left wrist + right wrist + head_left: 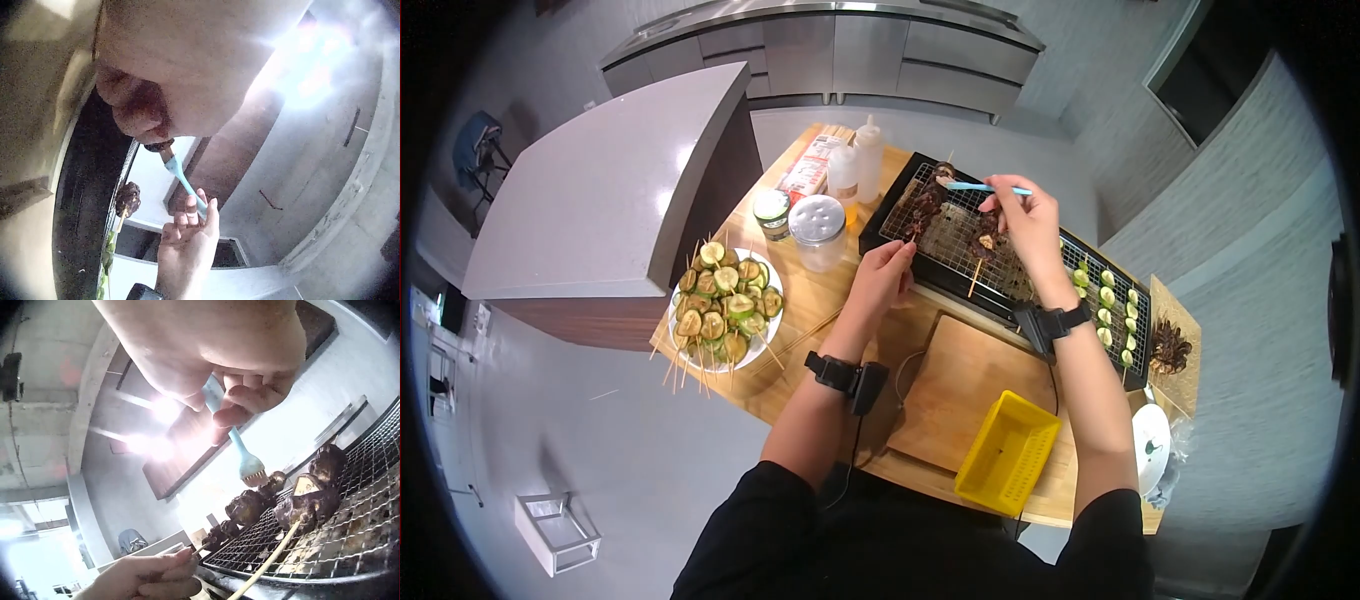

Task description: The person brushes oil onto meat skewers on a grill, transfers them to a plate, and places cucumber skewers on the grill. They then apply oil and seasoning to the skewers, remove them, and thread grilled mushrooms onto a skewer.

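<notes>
black cloth of a short-sleeved top [900, 545] noted nearest the lens. beyond it, a pale wooden table [795, 292], smooth and faintly grained. on it, a long black rectangular grill [887, 203] with a crimped wire mesh, rigid and open; browned residue seen beneath. beside the grill, a flat tan wooden board [945, 385]; a yellow rectangular plastic basket [1025, 465], slotted and thin-walled, is set partly over its corner.

right hand [1025, 220]: brush handle pinched between thumb and fingers, the other fingers bent. left hand [883, 275]: bare lower end of the stick pinched between thumb and fingertip, the other fingers folded.

dark brown skewer of lumpy, glossy chunks [927, 205] is located over the left part of the mesh; a second dark skewer [985, 240] lies to its right, its pale round stick projecting past the front rim. judged: light, stick stiff but snappable, chunks soft and slippery with glaze, possibly hot. best held by the bare end, as is being done.

pale blue slender brush [995, 188]: handle smooth, head flared, tan bristles [255, 480] separate and probably flexible. bristle tips are at the upper chunks; firmness of contact cannot be told.
</notes>
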`<action>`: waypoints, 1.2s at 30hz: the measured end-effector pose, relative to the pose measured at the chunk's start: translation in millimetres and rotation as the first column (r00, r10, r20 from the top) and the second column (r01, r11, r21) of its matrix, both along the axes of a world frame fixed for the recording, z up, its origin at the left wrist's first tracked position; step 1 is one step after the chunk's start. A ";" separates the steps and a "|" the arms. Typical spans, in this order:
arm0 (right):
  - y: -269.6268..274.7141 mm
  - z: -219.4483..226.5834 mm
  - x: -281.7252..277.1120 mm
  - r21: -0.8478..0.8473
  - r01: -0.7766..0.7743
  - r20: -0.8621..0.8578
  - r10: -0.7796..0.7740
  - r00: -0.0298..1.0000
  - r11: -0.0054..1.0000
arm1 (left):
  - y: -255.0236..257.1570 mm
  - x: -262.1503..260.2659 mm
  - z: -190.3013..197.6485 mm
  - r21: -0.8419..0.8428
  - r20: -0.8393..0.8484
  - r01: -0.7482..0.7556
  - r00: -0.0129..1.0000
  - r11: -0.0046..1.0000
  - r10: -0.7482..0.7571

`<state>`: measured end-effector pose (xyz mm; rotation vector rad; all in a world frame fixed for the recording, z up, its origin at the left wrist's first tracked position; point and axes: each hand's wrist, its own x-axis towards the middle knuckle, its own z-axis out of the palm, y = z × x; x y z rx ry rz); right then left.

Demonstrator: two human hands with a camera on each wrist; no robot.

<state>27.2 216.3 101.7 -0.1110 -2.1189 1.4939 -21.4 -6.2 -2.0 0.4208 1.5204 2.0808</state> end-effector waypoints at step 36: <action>7.1 24.8 120.7 0.017 0.068 0.037 -0.068 0.997 0.998 | -7.9 10.4 19.2 -0.434 0.099 0.362 0.929 0.825 -0.356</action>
